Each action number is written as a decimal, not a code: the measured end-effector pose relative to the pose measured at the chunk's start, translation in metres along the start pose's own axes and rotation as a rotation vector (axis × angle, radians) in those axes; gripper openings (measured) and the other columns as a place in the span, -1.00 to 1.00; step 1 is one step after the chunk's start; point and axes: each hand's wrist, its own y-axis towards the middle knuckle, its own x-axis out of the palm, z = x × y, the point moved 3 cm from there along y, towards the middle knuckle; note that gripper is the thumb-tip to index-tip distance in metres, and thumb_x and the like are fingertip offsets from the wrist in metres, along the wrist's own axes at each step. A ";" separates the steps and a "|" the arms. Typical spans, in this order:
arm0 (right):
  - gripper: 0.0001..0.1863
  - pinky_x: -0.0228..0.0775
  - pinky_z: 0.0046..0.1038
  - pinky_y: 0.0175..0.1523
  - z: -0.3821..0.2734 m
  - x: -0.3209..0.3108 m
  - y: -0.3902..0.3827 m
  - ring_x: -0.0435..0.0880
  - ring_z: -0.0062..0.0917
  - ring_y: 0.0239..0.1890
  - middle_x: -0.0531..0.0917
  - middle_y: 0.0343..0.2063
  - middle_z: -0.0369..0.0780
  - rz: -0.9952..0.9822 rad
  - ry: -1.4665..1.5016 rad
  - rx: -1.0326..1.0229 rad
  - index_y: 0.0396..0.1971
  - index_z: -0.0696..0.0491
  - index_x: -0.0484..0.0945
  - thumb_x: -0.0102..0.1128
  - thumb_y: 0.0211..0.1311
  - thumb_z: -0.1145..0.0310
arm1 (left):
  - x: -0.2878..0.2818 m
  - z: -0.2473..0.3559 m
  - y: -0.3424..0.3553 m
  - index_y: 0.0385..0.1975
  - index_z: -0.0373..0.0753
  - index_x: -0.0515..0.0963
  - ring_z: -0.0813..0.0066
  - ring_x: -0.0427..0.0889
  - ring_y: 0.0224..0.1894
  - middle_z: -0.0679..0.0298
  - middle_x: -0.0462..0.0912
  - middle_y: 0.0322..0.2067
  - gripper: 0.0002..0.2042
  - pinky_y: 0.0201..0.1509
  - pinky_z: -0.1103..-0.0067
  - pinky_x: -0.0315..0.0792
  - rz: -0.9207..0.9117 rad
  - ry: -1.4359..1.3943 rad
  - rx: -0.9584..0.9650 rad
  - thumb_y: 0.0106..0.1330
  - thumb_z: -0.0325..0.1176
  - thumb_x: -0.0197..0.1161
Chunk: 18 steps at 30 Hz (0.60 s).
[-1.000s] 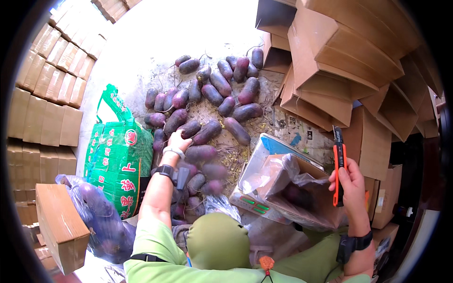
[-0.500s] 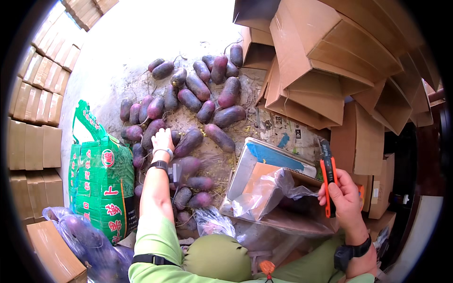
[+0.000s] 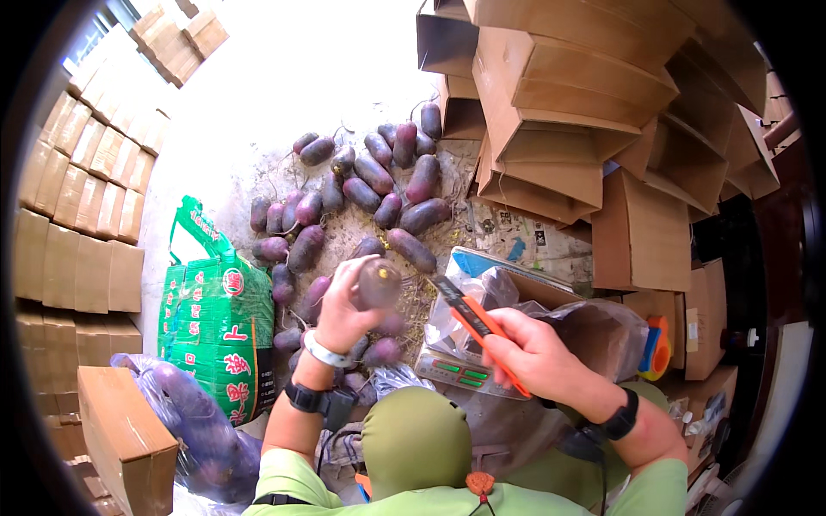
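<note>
My left hand (image 3: pixel 338 314) grips a dark purple radish (image 3: pixel 379 285), raised off the floor with its yellowish cut-looking end turned up; hand and radish are slightly blurred. In my right hand (image 3: pixel 540 351) is an orange and black utility knife (image 3: pixel 475 318), its dark tip pointing up and left towards the radish, a little apart from it. Beyond and around my left hand, several more purple radishes (image 3: pixel 372 175) lie loose on the floor. Below the knife stands a platform scale (image 3: pixel 452 371) with lit green displays, bearing an open carton lined with clear plastic (image 3: pixel 602 331).
A green printed bag (image 3: pixel 206 331) stands at the left, near a purple-filled plastic bag (image 3: pixel 194 421) and a small carton (image 3: pixel 129 421). Stacked cartons (image 3: pixel 86 202) line the far left. Open empty cartons (image 3: pixel 551 155) pile up at the right. An orange-yellow tape dispenser (image 3: pixel 656 348) sits beside the scale.
My left hand has lifted a radish from the floor group and brought it nearer to me. My right hand has moved left with the knife, now tilted towards the radish. The whole view has shifted somewhat.
</note>
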 end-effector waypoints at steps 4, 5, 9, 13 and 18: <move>-0.67 0.36 -0.68 -0.48 -0.001 0.019 0.000 0.45 -0.78 -0.57 0.52 -0.47 -0.35 -0.034 0.014 -0.030 0.07 0.11 0.38 -0.02 0.39 0.31 | 0.012 0.027 -0.021 0.09 -0.27 0.40 0.32 0.48 0.02 0.18 0.39 -0.01 -0.30 0.07 0.50 0.42 0.038 0.143 0.079 -0.21 -0.51 0.44; -0.67 0.35 -0.68 -0.49 0.000 0.021 -0.001 0.45 -0.78 -0.58 0.52 -0.47 -0.35 -0.041 0.018 -0.035 0.07 0.11 0.38 -0.02 0.39 0.30 | 0.014 0.031 -0.024 0.08 -0.27 0.41 0.25 0.48 0.00 0.14 0.39 -0.02 -0.30 0.06 0.47 0.41 0.051 0.126 0.077 -0.22 -0.47 0.45; -0.69 0.35 -0.66 -0.54 0.007 0.026 -0.008 0.45 -0.77 -0.61 0.52 -0.48 -0.33 -0.017 -0.027 -0.028 0.05 0.11 0.39 -0.03 0.39 0.30 | 0.015 0.046 -0.032 0.08 -0.26 0.41 0.23 0.48 0.00 0.13 0.40 -0.02 -0.31 0.07 0.44 0.40 0.051 0.241 0.151 -0.21 -0.46 0.45; -0.70 0.35 -0.64 -0.56 0.013 0.031 -0.009 0.45 -0.75 -0.63 0.51 -0.50 -0.33 -0.029 0.012 -0.053 0.02 0.11 0.40 -0.04 0.39 0.30 | 0.017 0.055 -0.038 0.07 -0.27 0.42 0.19 0.47 -0.02 0.11 0.41 -0.05 -0.33 0.07 0.43 0.39 0.102 0.275 0.156 -0.21 -0.47 0.44; -0.72 0.38 -0.61 -0.57 0.013 0.054 -0.004 0.47 -0.71 -0.65 0.50 -0.52 -0.32 -0.035 0.158 -0.014 0.00 0.11 0.39 -0.09 0.40 0.30 | 0.020 0.065 -0.042 0.04 -0.31 0.43 0.13 0.49 -0.04 0.07 0.44 -0.07 -0.33 0.08 0.42 0.37 0.307 0.529 0.230 -0.24 -0.47 0.46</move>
